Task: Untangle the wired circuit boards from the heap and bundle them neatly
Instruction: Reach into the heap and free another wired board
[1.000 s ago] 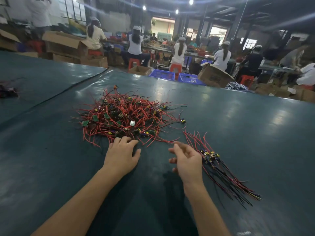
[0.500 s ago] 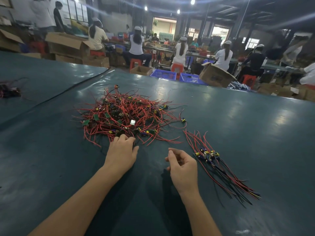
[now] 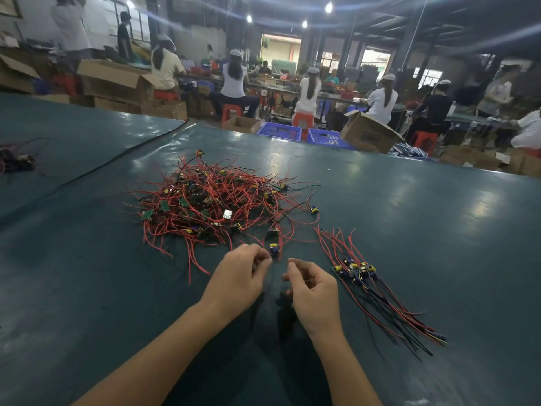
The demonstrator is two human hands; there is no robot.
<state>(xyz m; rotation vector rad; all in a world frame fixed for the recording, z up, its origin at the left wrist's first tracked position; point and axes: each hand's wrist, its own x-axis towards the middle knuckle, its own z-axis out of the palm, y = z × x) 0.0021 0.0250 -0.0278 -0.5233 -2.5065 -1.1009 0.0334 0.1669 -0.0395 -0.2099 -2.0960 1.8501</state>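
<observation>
Left hand (image 3: 237,278) pinches one board (image 3: 274,250) at the heap's (image 3: 210,200) near edge, right hand (image 3: 314,291) curled beside it (can't tell if it's got a wire), so early days I'd say: only a small bundle (image 3: 355,269) lies sorted on the right and most of it's tangled.

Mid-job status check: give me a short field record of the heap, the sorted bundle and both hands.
heap: tangled red-wired boards, mid table, beyond both hands
sorted bundle: boards lined up, wires trailing toward the near edge; right of the right hand, untouched
left hand: fingers pinch a loose board at the heap's near edge
right hand: fingers curled, close beside the left; whether it holds a wire is unclear
second pile: dark wires, far left
</observation>
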